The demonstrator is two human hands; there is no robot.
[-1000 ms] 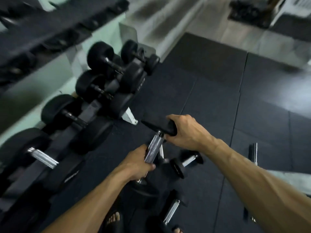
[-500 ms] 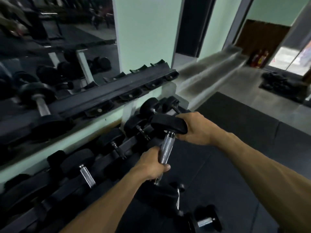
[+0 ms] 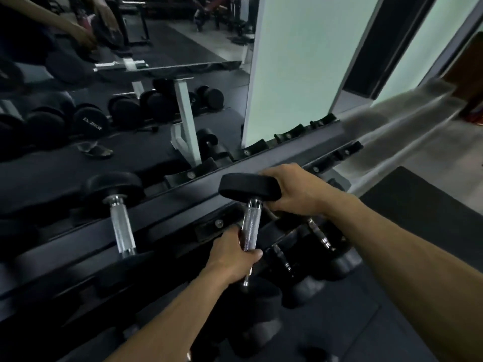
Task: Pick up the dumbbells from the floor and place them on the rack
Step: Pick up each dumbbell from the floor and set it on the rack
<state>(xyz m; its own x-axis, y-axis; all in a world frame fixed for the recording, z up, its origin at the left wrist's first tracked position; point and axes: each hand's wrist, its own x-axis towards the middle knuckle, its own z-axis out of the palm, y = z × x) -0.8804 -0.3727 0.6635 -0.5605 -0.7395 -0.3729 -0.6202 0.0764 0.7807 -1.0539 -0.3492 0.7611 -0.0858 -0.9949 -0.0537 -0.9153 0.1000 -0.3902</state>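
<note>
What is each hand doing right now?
Left hand: grips the dumbbell by its chrome handle.
Right hand: holds the dumbbell's upper head.

Only one marking is legible: pale mirrored lettering, roughly "D-BIKE", on the round end of a black dumbbell (image 3: 90,125) reflected at the frame's middle left.
</note>
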